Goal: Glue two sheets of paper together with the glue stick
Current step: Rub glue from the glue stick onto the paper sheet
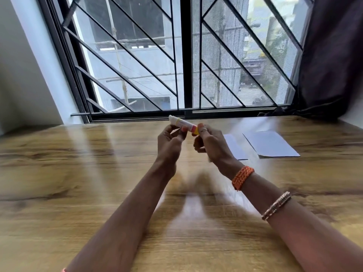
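Note:
A white glue stick point(183, 124) with a yellow and red label is held above the wooden table point(78, 173), tilted with its white end up to the left. My left hand point(170, 143) pinches its middle from below. My right hand point(211, 143) grips its yellow lower end. Two white sheets of paper lie flat on the table to the right: a larger one point(270, 144) and a second one point(234, 148) partly hidden behind my right hand. I cannot tell whether the cap is on.
A barred window point(184, 55) runs along the table's far edge. A dark curtain point(332, 55) hangs at the far right. An orange band and a metal bangle circle my right forearm.

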Demonstrator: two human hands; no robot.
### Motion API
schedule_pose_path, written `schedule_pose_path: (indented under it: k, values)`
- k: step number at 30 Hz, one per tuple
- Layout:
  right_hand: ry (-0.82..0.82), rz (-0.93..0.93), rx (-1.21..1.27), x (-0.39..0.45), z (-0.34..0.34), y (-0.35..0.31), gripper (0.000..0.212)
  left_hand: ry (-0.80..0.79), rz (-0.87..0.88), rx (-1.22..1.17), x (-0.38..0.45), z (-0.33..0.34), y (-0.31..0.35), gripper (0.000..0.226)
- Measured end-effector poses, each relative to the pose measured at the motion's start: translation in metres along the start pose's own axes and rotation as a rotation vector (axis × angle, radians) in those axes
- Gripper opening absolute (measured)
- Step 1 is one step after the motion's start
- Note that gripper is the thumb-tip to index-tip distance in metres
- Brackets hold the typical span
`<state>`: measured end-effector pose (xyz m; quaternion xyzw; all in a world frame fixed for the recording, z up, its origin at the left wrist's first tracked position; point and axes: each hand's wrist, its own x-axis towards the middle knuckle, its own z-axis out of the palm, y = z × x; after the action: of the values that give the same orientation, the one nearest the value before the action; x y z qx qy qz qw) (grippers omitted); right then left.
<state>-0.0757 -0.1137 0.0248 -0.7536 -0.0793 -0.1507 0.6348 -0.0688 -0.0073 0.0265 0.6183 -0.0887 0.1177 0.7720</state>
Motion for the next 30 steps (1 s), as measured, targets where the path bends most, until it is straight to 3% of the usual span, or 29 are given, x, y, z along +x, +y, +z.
schedule_pose_path:
  k: [3, 6, 10, 14, 16, 21, 25, 30]
  values:
    - [0.115, -0.176, -0.138, 0.0032, 0.0024, 0.0063, 0.012, 0.042, 0.004, -0.007, -0.0002, -0.0006, 0.0017, 0.015]
    - [0.19, -0.342, -0.269, 0.0008, 0.0036, 0.0081, 0.013, 0.054, -0.002, -0.02, -0.0009, 0.0003, 0.0039, 0.013]
    - [0.224, -0.315, -0.29, 0.0029, 0.001, 0.0075, 0.01, 0.054, -0.003, -0.036, -0.0016, 0.0016, 0.0052, 0.015]
    - [0.155, -0.189, -0.253, 0.0046, -0.0014, 0.0076, 0.047, 0.012, -0.008, -0.013, -0.0026, 0.0026, 0.0036, 0.015]
    - [0.156, -0.209, -0.282, 0.0026, 0.0004, 0.0081, 0.051, 0.01, -0.019, -0.002, -0.0027, 0.0024, 0.0027, 0.013]
    - [0.199, -0.481, -0.344, -0.0001, 0.0025, 0.0093, 0.017, 0.062, -0.033, 0.02, -0.0031, 0.0016, 0.005, 0.009]
    - [0.227, -0.706, -0.573, -0.0023, 0.0003, 0.009, 0.018, 0.076, -0.077, 0.04, -0.0017, -0.0007, 0.0059, 0.017]
    - [0.22, -0.61, -0.567, 0.003, -0.0037, 0.0092, 0.017, 0.038, -0.096, 0.038, -0.0044, 0.0012, 0.0059, 0.019]
